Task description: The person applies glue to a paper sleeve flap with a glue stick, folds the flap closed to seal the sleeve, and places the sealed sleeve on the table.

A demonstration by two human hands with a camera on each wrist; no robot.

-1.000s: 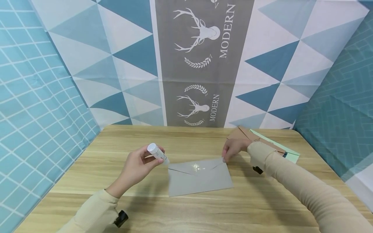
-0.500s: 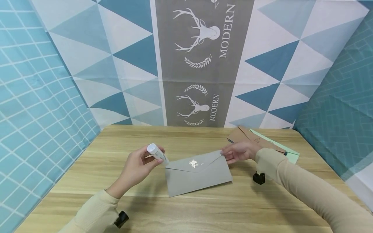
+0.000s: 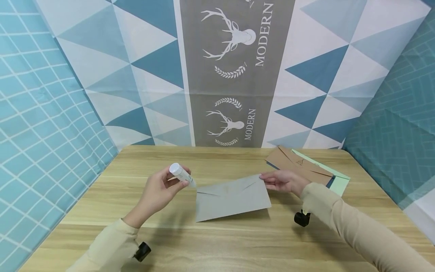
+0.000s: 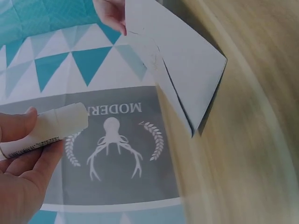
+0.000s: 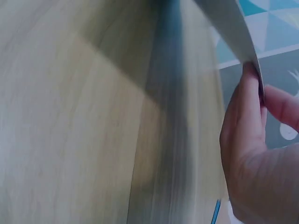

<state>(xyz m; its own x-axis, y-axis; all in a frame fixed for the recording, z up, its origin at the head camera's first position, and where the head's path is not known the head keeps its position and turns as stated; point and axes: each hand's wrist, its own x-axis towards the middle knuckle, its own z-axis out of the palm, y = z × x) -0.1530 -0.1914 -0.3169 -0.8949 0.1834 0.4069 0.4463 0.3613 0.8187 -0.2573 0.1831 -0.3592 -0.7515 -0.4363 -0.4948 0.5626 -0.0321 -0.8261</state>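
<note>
My left hand (image 3: 158, 194) holds a white glue stick (image 3: 181, 174) between thumb and fingers, tilted above the table. In the left wrist view the glue stick (image 4: 51, 128) shows small dark print along its side. My right hand (image 3: 283, 181) pinches a grey envelope (image 3: 234, 202) at its upper right corner, thumb on one face and fingers behind. The envelope's flap side faces up, and its right part is raised off the table with a shadow below. In the right wrist view the envelope (image 5: 233, 32) appears almost edge-on above my right hand (image 5: 257, 154).
Brown, dark blue and light green envelopes lie stacked, the brown envelope (image 3: 299, 164) on top, at the back right of the wooden table (image 3: 217, 249). Patterned cloth (image 3: 231, 75) hangs directly behind the table's rear edge. Small black wrist cameras hang below both sleeves.
My right hand has shifted its grip on the envelope's corner and lifted that side off the table. The gold shine on the flap has faded. My left hand stays nearly still with the glue stick.
</note>
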